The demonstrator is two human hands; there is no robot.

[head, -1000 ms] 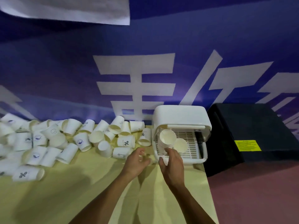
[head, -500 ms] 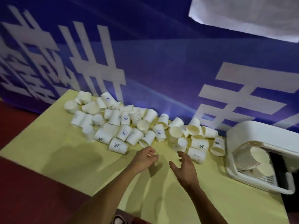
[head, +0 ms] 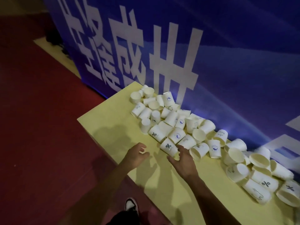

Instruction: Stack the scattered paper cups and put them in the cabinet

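looking down from head height onto a pale yellow table [head: 113, 127] set against a blue banner [head: 243, 62] printed with large white characters. scattered along the banner side of the table, from its far left corner to the right edge of view: dozens of white paper cups [head: 177, 135], most lying on their sides, some overlapping, a few standing mouth down, several printed with small dark marks. leaving bare the near strip of the tabletop, crossed only by the shadows of two arms. reaching in from the bottom of view with two bare forearms. holding the left hand [head: 136, 155] above the bare yellow surface near the table's left edge, fingers loosely curled, nothing in it, apart from every cup. stretching the right hand [head: 183, 161] toward the nearest of the pile, a tipped percent-sign cup [head: 168, 146], fingers spread wide, thumb [head: 170, 158] swung out below the cup and fingertips [head: 180, 147] right at its side; cannot tell whether touching, but not closed round it. lying just right of that hand, another tipped cup [head: 198, 151] with its open mouth facing the viewer. beyond the table's left edge, dark red floor [head: 40, 127]. at the bottom of view, beside the table, a black and white shoe [head: 131, 206] under a dark trouser leg.
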